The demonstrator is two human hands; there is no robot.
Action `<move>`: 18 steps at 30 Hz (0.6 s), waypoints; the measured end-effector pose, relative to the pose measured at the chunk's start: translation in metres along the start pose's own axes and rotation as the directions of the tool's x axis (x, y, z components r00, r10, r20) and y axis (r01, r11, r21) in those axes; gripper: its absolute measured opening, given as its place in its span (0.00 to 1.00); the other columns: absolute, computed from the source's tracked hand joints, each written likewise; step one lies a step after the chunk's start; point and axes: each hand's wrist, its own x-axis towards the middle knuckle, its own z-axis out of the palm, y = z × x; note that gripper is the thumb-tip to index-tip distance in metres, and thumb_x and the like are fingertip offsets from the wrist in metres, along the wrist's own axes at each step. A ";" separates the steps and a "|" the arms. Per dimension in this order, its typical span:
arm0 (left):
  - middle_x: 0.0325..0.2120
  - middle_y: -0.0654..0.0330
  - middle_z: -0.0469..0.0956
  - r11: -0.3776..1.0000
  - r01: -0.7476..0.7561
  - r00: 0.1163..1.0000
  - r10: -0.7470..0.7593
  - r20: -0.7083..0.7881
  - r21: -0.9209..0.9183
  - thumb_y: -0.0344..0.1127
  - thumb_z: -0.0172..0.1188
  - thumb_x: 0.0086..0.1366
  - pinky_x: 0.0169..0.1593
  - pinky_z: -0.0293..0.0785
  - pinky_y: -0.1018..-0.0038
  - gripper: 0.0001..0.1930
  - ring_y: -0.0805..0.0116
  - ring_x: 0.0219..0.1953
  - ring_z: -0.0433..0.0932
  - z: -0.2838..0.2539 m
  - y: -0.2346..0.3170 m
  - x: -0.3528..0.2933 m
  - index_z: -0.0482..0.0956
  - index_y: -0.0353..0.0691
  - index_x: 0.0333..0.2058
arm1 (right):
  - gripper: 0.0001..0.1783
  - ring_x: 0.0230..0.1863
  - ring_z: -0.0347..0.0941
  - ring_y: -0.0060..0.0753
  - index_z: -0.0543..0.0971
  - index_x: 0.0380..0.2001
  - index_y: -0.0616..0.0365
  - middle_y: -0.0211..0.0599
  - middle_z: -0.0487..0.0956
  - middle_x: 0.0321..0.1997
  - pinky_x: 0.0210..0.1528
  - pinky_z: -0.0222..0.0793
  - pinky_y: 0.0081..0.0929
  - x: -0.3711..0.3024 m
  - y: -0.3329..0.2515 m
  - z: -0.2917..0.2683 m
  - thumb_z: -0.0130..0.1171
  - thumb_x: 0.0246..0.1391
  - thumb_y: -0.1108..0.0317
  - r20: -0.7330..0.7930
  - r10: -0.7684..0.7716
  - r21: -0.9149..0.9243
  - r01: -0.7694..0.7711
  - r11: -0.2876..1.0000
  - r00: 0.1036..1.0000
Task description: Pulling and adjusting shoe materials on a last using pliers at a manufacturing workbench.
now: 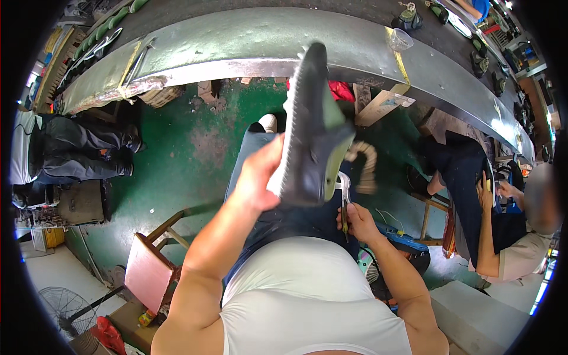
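Observation:
My left hand [260,174] grips the heel end of a black and green shoe [305,142] and holds it up above my lap. The shoe points its toe away toward the metal bench. Along its left side runs a pale, jagged sole edge. My right hand [359,223] is closed round the handles of silver pliers [345,188] below and right of the shoe. The head of the pliers is beside the shoe's heel end, partly smeared, so I cannot tell whether they touch.
A long metal bench [236,50] curves across the far side, with a clear plastic cup [400,39] on it. A pink-seated stool [148,272] and a fan [65,310] stand at left. A seated co-worker [491,236] works at right; another person's legs [89,145] show at left.

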 end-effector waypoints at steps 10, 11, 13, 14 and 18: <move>0.48 0.46 0.79 0.990 -0.037 0.998 0.030 -0.052 -0.133 0.70 0.38 0.70 0.50 0.79 0.54 0.38 0.45 0.49 0.80 0.012 0.028 0.083 0.72 0.42 0.59 | 0.24 0.28 0.77 0.25 0.74 0.42 0.63 0.35 0.79 0.31 0.31 0.72 0.25 0.003 -0.008 0.009 0.40 0.73 0.50 -0.046 -0.029 -0.249 0.017 0.968 0.999; 0.48 0.46 0.79 0.988 -0.041 0.999 0.037 -0.034 -0.146 0.69 0.36 0.71 0.51 0.78 0.54 0.38 0.45 0.50 0.79 0.013 0.029 0.086 0.72 0.41 0.59 | 0.24 0.28 0.77 0.27 0.74 0.40 0.64 0.36 0.79 0.31 0.33 0.73 0.27 0.004 -0.009 0.009 0.41 0.73 0.51 -0.053 -0.025 -0.259 0.011 0.966 0.998; 0.48 0.46 0.79 0.987 -0.048 0.999 0.046 -0.012 -0.154 0.69 0.35 0.71 0.53 0.77 0.54 0.38 0.45 0.50 0.79 0.019 0.034 0.091 0.71 0.40 0.59 | 0.24 0.28 0.77 0.27 0.75 0.38 0.64 0.36 0.79 0.30 0.33 0.73 0.28 0.004 -0.016 0.010 0.42 0.72 0.52 -0.068 -0.008 -0.272 -0.011 0.962 0.998; 0.48 0.46 0.79 0.988 -0.047 0.999 0.044 -0.029 -0.145 0.69 0.32 0.72 0.54 0.76 0.53 0.39 0.45 0.51 0.79 0.023 0.037 0.093 0.71 0.40 0.59 | 0.24 0.28 0.78 0.27 0.75 0.36 0.64 0.37 0.80 0.29 0.33 0.73 0.28 0.006 -0.020 0.010 0.43 0.71 0.52 -0.081 0.015 -0.286 -0.038 0.957 0.997; 0.49 0.45 0.78 0.989 -0.035 0.997 0.024 -0.077 -0.144 0.68 0.27 0.73 0.56 0.74 0.51 0.40 0.45 0.53 0.77 0.028 0.049 0.109 0.70 0.38 0.59 | 0.23 0.28 0.78 0.30 0.76 0.35 0.64 0.37 0.80 0.27 0.33 0.73 0.30 0.015 -0.032 0.001 0.47 0.70 0.52 -0.060 0.072 -0.342 -0.088 0.936 0.996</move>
